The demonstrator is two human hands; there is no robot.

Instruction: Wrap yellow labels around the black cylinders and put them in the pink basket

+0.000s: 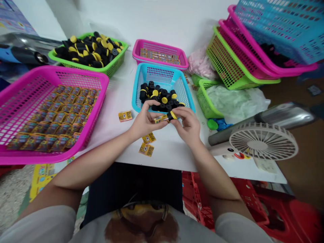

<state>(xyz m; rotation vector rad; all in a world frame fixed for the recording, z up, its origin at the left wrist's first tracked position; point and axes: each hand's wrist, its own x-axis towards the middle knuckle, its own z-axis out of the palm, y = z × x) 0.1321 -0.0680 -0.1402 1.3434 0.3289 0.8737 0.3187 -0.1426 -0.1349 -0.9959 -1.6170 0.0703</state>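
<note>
In the head view we see the left hand (143, 123) pinching a small printed packet (160, 118) and the right hand (187, 127) pinching a yellow-capped black roller (172, 115) against it. Both sit just this side of the blue basket (162, 71), likely keeping supplies within reach.

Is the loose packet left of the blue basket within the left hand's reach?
Probably yes: the packet lies on the table near the left hand, nothing between, though it holds a piece.

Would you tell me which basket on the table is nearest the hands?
The blue basket of black-and-yellow caps, just beyond the left hand and right hand; the others sit farther off.
</note>
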